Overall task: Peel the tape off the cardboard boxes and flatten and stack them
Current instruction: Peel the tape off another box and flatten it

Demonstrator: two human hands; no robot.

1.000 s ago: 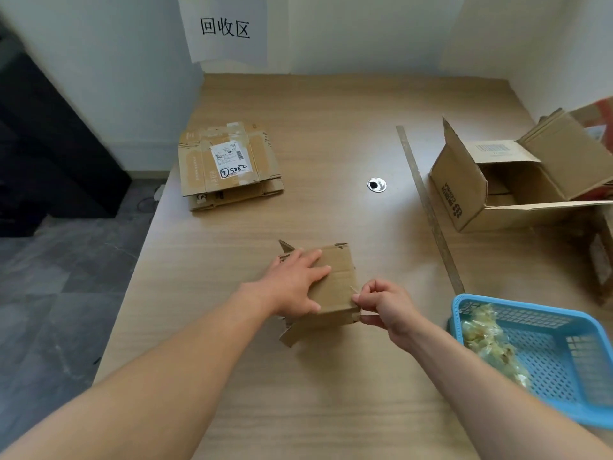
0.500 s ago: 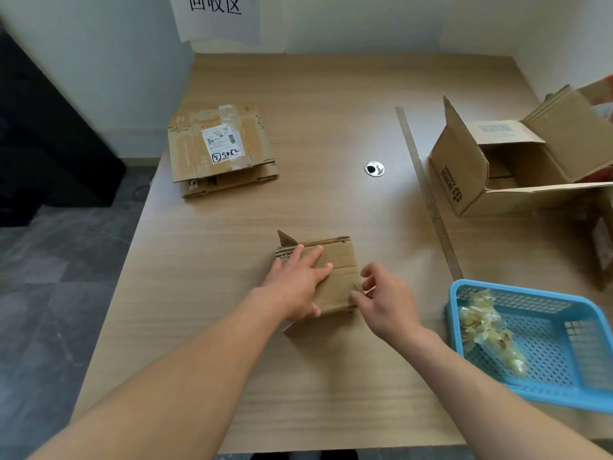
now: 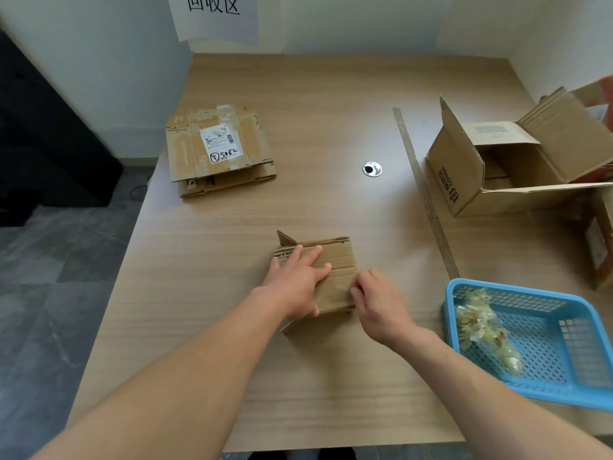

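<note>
small brown cardboard box (image 3: 335, 260) pinned flat, right edge in the pinch

right fingertips (image 3: 355, 289) are curled and bunched against the box's right edge, about halfway along it, in what looks like a pinch; whether they hold a strip of tape or the cardboard rim itself is too small to tell. the right hand (image 3: 378, 302) lies just right of the box, so that edge is its to work. the left hand (image 3: 293, 283) lies flat on the box's top face, fingers straight and slightly spread, pointing away and to the right, pressing the cardboard down on the pale wooden table (image 3: 232, 360). the box sits in the middle of the table's near half, squashed flat, with one flap corner poking up at its far left. its right edge runs away from the person, so any peel from there likely travels along that line, with the left palm as the anchor. further out: a blue plastic mesh basket (image 3: 517, 291) holding crumpled clear tape (image 3: 481, 330) at near right, a flat stack of brown cardboard (image 3: 219, 151) at far left, well apart, and a large open brown cardboard carton (image 3: 461, 174) at far right.
</note>
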